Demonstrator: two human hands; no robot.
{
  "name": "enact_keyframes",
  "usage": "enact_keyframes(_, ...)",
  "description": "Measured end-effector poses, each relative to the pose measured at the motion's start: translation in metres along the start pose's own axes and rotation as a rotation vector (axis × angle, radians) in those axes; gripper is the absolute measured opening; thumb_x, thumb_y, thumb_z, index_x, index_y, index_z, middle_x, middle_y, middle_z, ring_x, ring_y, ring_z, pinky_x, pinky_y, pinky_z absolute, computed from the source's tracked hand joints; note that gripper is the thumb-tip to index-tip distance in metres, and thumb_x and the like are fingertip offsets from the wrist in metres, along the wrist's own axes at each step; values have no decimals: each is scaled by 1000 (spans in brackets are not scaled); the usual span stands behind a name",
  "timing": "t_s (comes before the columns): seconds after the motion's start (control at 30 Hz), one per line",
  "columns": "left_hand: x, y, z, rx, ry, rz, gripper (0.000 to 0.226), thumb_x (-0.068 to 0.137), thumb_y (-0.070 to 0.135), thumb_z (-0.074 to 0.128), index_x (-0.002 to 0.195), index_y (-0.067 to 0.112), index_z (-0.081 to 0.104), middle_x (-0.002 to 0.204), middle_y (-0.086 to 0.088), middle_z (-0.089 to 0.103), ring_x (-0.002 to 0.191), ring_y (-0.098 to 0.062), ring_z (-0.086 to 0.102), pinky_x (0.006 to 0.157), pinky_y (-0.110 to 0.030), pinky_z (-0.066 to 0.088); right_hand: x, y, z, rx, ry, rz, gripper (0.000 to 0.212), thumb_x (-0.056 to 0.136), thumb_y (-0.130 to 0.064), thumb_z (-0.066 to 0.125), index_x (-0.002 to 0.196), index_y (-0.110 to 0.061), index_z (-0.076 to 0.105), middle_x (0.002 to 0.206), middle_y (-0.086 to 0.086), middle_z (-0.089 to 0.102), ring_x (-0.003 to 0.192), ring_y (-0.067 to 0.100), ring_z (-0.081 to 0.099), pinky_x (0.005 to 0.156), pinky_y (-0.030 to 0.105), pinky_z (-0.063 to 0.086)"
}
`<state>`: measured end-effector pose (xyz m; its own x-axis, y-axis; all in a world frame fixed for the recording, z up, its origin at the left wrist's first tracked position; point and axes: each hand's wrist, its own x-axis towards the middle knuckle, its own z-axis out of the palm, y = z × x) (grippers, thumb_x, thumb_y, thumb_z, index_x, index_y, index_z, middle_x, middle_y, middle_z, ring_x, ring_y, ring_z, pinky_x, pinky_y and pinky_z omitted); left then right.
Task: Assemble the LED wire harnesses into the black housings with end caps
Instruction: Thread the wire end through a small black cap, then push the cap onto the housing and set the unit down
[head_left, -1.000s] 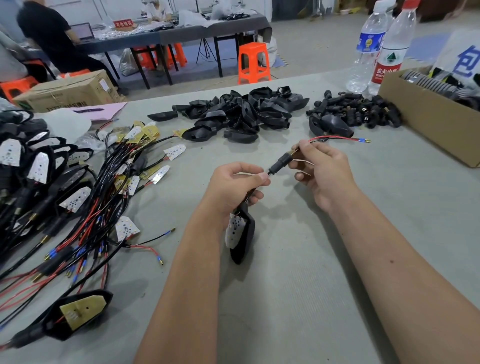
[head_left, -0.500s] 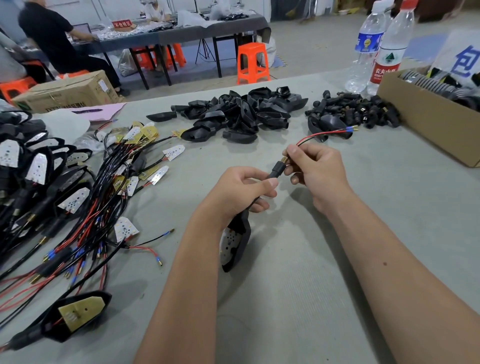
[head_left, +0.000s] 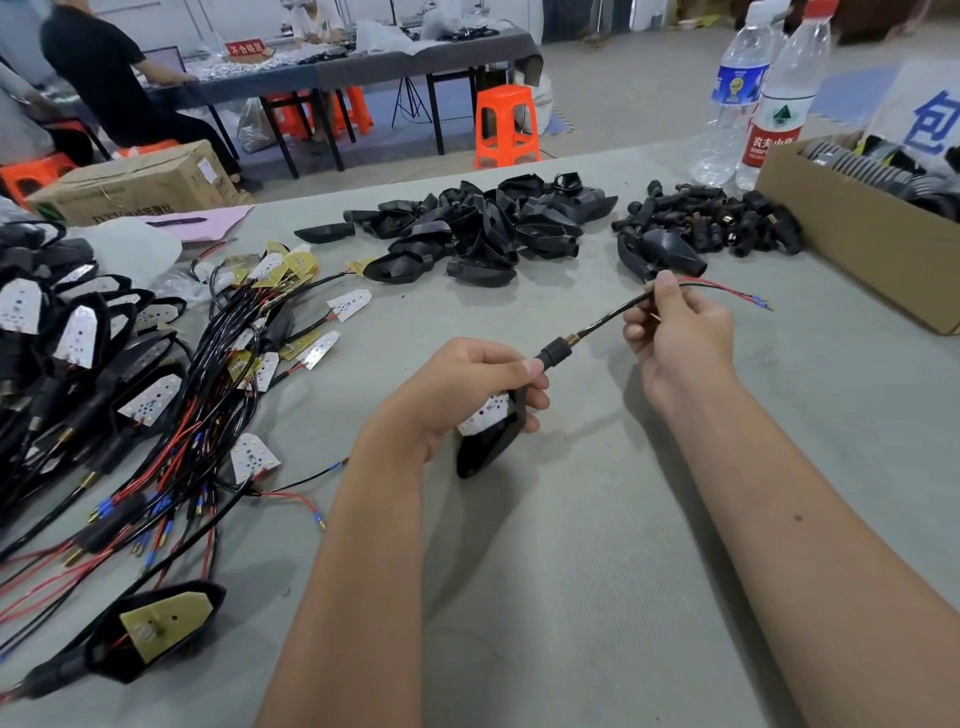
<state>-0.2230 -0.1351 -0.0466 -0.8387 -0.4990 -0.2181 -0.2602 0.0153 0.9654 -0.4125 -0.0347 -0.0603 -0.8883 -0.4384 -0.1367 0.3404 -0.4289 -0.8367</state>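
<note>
My left hand (head_left: 457, 395) grips a black housing (head_left: 491, 441) with a white LED board inside it, held just above the table. A black end cap (head_left: 555, 353) with a brass spring tip sits at the housing's neck beside my thumb. A black cable (head_left: 613, 314) runs from the cap up to my right hand (head_left: 675, 332), which pinches it between thumb and fingers. Red and black wire ends with blue terminals (head_left: 753, 300) stick out past that hand.
A pile of empty black housings (head_left: 483, 228) and a heap of end caps (head_left: 717, 223) lie at the back. Loose harnesses (head_left: 171, 405) and finished units (head_left: 52, 332) crowd the left. A cardboard box (head_left: 857, 234) and two bottles (head_left: 763, 93) stand at the right.
My right hand has slid up and right along the cable, away from the end cap, so a stretch of cable now shows between the hands. The housing has risen slightly in my left hand.
</note>
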Motion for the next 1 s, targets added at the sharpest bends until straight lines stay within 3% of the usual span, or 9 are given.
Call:
enact_keyframes(0.1, -1, 2, 0, -24, 66, -30, 21, 99, 19, 67, 100, 0, 73, 88, -14, 77, 70, -27, 71, 64, -29, 59, -1, -1, 2, 65, -67, 46, 26, 107, -21, 56, 86, -7, 60, 72, 5, 55, 51, 12, 55, 45, 20, 42)
enact_keyframes(0.2, 1, 3, 6, -12, 148, 18, 15, 99, 15, 66, 98, 2, 72, 85, -11, 76, 67, -25, 70, 65, -32, 59, -10, 6, 6, -129, -301, 110, 24, 104, -26, 61, 94, -6, 68, 77, 5, 65, 56, 13, 57, 45, 20, 42)
enact_keyframes(0.33, 2, 3, 12, 22, 236, 100, 7, 98, 14, 68, 96, 11, 74, 85, -7, 78, 68, -20, 71, 83, -54, 57, -19, 16, 10, -345, -519, 80, 15, 100, -17, 66, 93, -5, 72, 71, 5, 71, 57, 11, 60, 50, 19, 46)
enact_keyframes(0.47, -1, 3, 3, -18, 258, 110, 16, 96, 19, 71, 110, 11, 72, 92, -7, 80, 77, -20, 74, 79, -37, 61, -14, 14, 6, -286, -416, 53, 13, 97, -15, 71, 90, -5, 75, 70, 9, 72, 58, 13, 61, 53, 19, 48)
enact_keyframes(0.57, -4, 0, -4, -2, 239, 93, 15, 96, 19, 71, 107, 10, 71, 97, -9, 80, 88, -26, 74, 97, -46, 58, -12, 15, 4, -248, -355, 37, 11, 94, -17, 75, 89, -7, 76, 74, 10, 74, 61, 14, 62, 55, 20, 50)
enact_keyframes(0.67, -6, -1, -5, 15, 236, 114, 8, 91, 17, 75, 98, 12, 74, 97, -9, 80, 90, -26, 74, 101, -48, 55, -11, 16, 4, -231, -341, 41, 12, 93, -20, 77, 88, -10, 76, 75, 9, 74, 61, 15, 61, 55, 20, 50)
enact_keyframes(0.83, -5, 1, 0, -7, 283, 140, 12, 83, 12, 83, 94, 12, 79, 96, -21, 77, 76, -22, 67, 81, -40, 54, -13, 19, 5, -237, -411, 61, 12, 95, -19, 74, 90, -8, 75, 73, 9, 73, 60, 14, 61, 55, 19, 50)
enact_keyframes(1.0, -4, -1, -3, 8, 317, 215, 15, 82, 2, 81, 93, 12, 80, 79, -7, 75, 70, -15, 67, 69, -25, 57, -14, 18, 7, -239, -460, 63, 10, 95, -12, 73, 98, -2, 73, 82, 13, 75, 64, 15, 65, 58, 19, 52)
